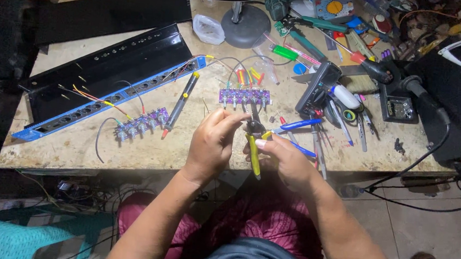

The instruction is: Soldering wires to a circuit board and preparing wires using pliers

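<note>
My right hand (pixel 287 159) grips yellow-handled cutting pliers (pixel 253 147) over the front edge of the workbench (pixel 77 148). My left hand (pixel 213 142) pinches something very small at the pliers' dark jaws; what it is cannot be made out. Just beyond my hands lies a purple circuit board (pixel 243 96) with a row of knobs and coloured wires. A second purple board (pixel 141 123) with trailing wires lies to the left, beside a black and blue rack panel (pixel 109 78).
A desoldering pump (pixel 180 103) lies between the boards. Blue-handled pliers (pixel 296 124), a multimeter (pixel 318 88), scissors, screwdrivers and other tools crowd the right of the bench. A lamp base (pixel 245 25) stands at the back. Cables hang off the right edge.
</note>
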